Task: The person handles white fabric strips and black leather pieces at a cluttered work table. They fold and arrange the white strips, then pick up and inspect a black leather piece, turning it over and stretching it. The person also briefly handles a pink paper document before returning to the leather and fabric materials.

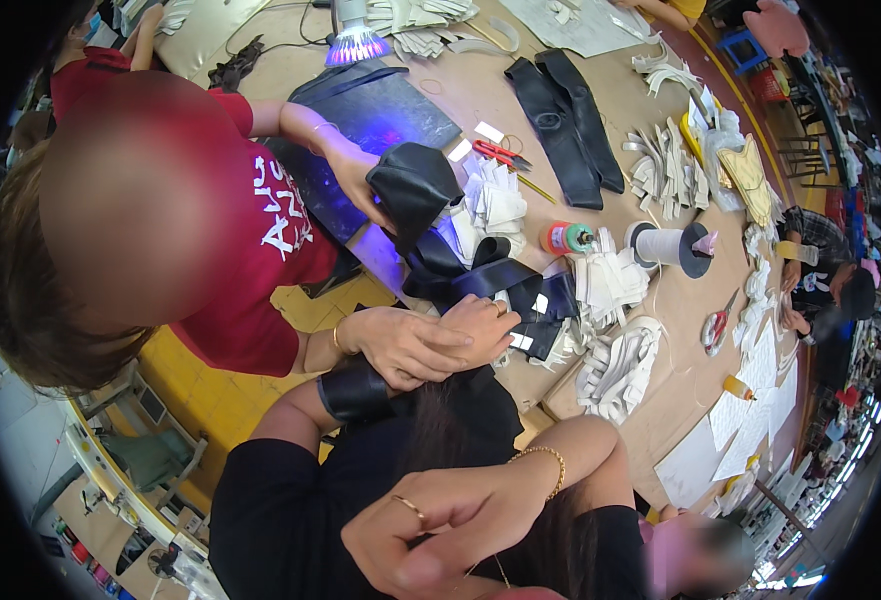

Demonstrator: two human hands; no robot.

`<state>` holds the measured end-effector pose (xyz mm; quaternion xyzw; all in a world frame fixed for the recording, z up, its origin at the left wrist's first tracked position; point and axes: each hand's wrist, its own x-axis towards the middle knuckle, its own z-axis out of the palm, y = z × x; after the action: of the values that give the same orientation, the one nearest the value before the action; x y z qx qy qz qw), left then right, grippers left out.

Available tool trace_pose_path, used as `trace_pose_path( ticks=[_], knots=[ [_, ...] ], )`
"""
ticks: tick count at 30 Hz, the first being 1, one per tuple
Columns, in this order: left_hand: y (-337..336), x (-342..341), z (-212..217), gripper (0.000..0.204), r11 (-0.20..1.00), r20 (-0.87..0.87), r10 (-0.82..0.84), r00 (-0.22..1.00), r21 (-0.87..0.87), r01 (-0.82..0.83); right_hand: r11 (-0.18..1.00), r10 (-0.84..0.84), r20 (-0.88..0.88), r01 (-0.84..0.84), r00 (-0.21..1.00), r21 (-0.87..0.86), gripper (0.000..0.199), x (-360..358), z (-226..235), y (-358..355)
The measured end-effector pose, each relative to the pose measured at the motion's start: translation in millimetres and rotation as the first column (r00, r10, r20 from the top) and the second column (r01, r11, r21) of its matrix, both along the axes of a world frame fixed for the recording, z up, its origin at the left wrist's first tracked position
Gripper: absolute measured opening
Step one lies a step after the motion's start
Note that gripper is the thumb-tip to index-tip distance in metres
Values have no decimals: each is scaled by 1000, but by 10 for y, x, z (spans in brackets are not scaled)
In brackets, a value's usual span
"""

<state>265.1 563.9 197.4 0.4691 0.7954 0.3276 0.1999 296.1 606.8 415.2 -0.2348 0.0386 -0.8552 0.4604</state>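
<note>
My left hand [482, 328], a ring on one finger, is curled beside folded black leather-like strips [495, 285]. Its fingertips are hidden, so what it grips, if anything, does not show. A black cuff [353, 388] circles my left forearm. Across my left wrist lies the hand [405, 345] of a person in red. That person's other hand [355, 180] holds a folded black leather-like piece [415, 185]. Close to my chest, my right hand [425, 525] has its fingers bent inward; the inside of the hand is mostly hidden.
On the table are a lamp [355, 40], red-handled snips [500, 153], a green-capped bottle [567, 237], a white thread spool [670, 247], scissors [716, 328], long black strips [565, 130] and bundles of white strips [615, 370]. Another person [820, 270] sits at the right.
</note>
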Motion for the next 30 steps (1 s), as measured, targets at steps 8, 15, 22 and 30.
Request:
trace_pose_path(
  ticks=[8, 15, 22, 30],
  knots=[
    [5, -17, 51, 24, 994, 31, -36, 999, -99, 39, 970, -89, -91, 108, 992, 220, 37, -16, 53, -7],
    [13, -10, 53, 26, 999, 41, -43, 998, -15, 44, 965, -10, -80, 30, 997, 261, 24, -102, 43, 152],
    [41, -27, 135, 32, 971, 73, -190, 979, -131, 198, 968, -41, -92, 62, 995, 243, 23, -121, 53, 158],
    [31, -158, 139, 32, 976, -1, -183, 983, -120, 182, 964, -81, -115, 107, 990, 242, 20, -137, 51, 162]
  ],
)
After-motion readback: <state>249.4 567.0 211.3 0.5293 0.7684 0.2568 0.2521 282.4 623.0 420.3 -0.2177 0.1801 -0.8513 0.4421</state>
